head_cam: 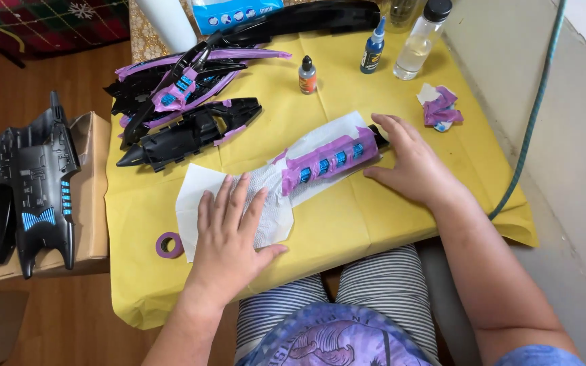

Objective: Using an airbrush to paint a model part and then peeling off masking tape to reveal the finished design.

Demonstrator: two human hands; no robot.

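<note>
A long black model part (pixel 330 161) lies slanted on the yellow-covered table (pixel 347 224), wrapped in purple masking tape with several blue rectangles showing. White paper towel (pixel 266 196) and white paper cover its lower end. My left hand (pixel 228 237) lies flat, fingers spread, on the paper towel. At the part's upper right end rests my right hand (pixel 408 163), fingers apart, touching the tip and the table.
A pile of black, purple-taped model parts (pixel 184 102) sits at the table's far left. A roll of purple tape (pixel 169 245) lies by my left hand. Small bottles (pixel 373 49) and crumpled tape scraps (pixel 440 108) are at the back right. A black model hull (pixel 32 190) rests on a cardboard box.
</note>
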